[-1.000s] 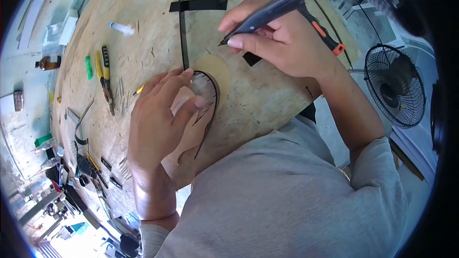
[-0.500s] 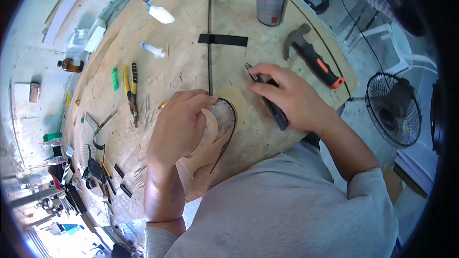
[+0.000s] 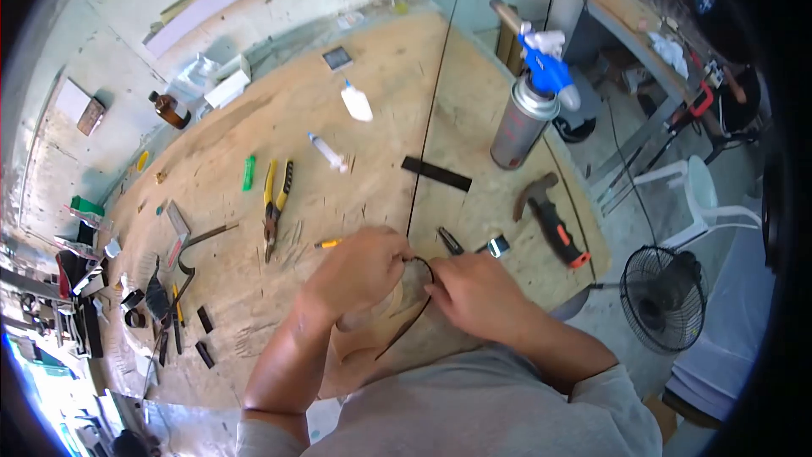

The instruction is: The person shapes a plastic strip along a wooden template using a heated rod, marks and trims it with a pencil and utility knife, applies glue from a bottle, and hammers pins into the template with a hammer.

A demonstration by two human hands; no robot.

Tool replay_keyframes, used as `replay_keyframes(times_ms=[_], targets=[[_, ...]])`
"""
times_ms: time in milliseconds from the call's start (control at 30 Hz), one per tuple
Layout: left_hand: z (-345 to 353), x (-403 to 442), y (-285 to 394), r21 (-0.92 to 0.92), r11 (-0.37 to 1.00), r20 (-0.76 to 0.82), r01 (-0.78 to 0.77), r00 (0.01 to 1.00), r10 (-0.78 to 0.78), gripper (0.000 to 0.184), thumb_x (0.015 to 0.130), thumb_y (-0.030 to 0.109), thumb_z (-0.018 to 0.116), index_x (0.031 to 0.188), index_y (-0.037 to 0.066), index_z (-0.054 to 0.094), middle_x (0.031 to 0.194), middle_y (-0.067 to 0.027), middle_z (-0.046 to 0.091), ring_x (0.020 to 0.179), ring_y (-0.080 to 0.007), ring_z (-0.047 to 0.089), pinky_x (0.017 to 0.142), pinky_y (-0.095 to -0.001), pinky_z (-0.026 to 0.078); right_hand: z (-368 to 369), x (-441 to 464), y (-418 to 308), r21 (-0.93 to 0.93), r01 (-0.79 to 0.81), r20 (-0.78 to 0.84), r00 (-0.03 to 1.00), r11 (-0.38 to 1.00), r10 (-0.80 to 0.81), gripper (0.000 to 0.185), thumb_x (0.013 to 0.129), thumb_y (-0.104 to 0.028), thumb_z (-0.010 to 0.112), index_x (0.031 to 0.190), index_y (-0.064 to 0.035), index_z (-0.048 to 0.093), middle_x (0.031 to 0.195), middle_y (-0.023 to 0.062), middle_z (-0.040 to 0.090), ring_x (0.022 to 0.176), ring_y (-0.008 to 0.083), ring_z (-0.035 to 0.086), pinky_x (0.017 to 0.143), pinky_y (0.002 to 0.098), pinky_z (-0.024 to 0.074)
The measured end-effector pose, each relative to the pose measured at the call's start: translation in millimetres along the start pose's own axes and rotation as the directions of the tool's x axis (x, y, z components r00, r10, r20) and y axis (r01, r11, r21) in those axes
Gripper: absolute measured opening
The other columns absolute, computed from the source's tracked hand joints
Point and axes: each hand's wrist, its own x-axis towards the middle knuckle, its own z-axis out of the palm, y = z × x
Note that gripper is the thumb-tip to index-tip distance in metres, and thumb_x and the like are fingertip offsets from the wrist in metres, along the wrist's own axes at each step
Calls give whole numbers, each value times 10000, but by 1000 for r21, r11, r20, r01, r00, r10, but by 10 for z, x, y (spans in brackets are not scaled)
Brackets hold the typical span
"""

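Note:
A long thin dark strip (image 3: 412, 327) runs in a curve between my two hands, over a pale rounded template (image 3: 359, 343) on the wooden table. My left hand (image 3: 362, 271) pinches the strip near the top of its bend. On the other side of the bend, my right hand (image 3: 475, 294) has its fingers closed against the strip. The dark cutter (image 3: 449, 241) lies on the table just beyond my right hand, partly hidden by it. Beside it is a small dark piece with a shiny face (image 3: 497, 245).
A black flat bar (image 3: 436, 173) lies across a long dark line. Behind it stands a gas torch canister (image 3: 520, 123). A hammer (image 3: 554, 224) is at the right, pliers (image 3: 275, 207), a syringe (image 3: 326, 152) and a glue bottle (image 3: 356, 103) further left. A fan (image 3: 664, 298) stands off the table.
My right hand has let go of the cutter and moved to the strip beside my left hand. The view has tilted up, showing more of the table's far side and the torch top.

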Motion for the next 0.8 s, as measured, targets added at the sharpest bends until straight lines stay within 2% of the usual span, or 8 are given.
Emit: replay_keyframes(times_ms=[100, 167, 267, 367, 467, 567, 667, 800], targets=[[-13, 6, 2, 13, 1000, 27, 9, 1000, -10, 197, 910, 96, 631, 1024, 1, 761, 1038, -203, 740, 1029, -409, 695, 925, -486, 557, 50, 56, -19, -22, -23, 18, 1000, 1000, 23, 244, 943, -210, 731, 1063, 0, 699, 825, 201, 722, 801, 422, 721, 721, 530, 561], [-19, 5, -15, 6, 1000, 11, -10, 1000, 10, 226, 912, 118, 630, 1060, 1, 755, 1030, -223, 750, 1004, -432, 708, 905, -520, 563, 48, 66, -32, -23, -48, 28, 998, 999, 49, 223, 944, -226, 725, 966, -9, 678, 803, 196, 725, 772, 408, 731, 705, 531, 567], [-106, 48, 29, -148, 986, 45, 83, 996, -77, 284, 960, 184, 634, 1173, 16, 715, 1057, -227, 759, 1029, -422, 725, 903, -519, 570, 37, 78, -13, -1, -50, 23, 998, 999, 50, 246, 944, -246, 727, 930, -8, 664, 784, 210, 728, 744, 419, 733, 688, 537, 575], [-79, 207, 15, -115, 957, -26, 265, 963, -269, 323, 1013, 248, 658, 1247, 28, 692, 1015, -216, 776, 976, -402, 757, 864, -498, 587, 20, 59, -49, 29, -76, 62, 995, 997, 74, 264, 946, -260, 733, 956, -6, 661, 796, 226, 730, 755, 437, 729, 699, 544, 576], [21, 430, -35, 7, 930, -141, 366, 922, -362, 337, 1019, 323, 681, 1206, 43, 705, 984, -233, 780, 995, -411, 761, 868, -510, 587, -33, 89, -86, 51, -131, 128, 984, 990, 123, 276, 950, -269, 736, 978, -7, 655, 818, 232, 735, 776, 444, 730, 717, 547, 573], [-30, 564, 8, 27, 894, -70, 447, 893, -445, 420, 991, 418, 695, 1210, 60, 705, 1100, -230, 775, 1047, -457, 741, 911, -538, 578, -81, 93, -116, 68, -156, 159, 977, 986, 143, 283, 956, -277, 735, 993, -10, 649, 838, 226, 738, 804, 442, 733, 734, 547, 567], [-16, 622, -68, 25, 894, -63, 448, 893, -446, 399, 983, 439, 714, 1149, 77, 740, 1111, -210, 782, 1066, -435, 744, 919, -532, 577, -150, 75, -117, 101, -170, 156, 976, 980, 153, 273, 961, -262, 737, 1039, -15, 651, 843, 202, 737, 820, 428, 732, 739, 538, 562], [-102, 640, -80, 48, 903, 44, 427, 902, -429, 377, 973, 445, 735, 1081, 85, 767, 1106, -181, 788, 1077, -405, 746, 920, -514, 580, -236, 45, -135, 136, -188, 123, 977, 973, 172, 269, 959, -216, 746, 1131, -27, 658, 821, 165, 724, 813, 396, 726, 732, 517, 560]])
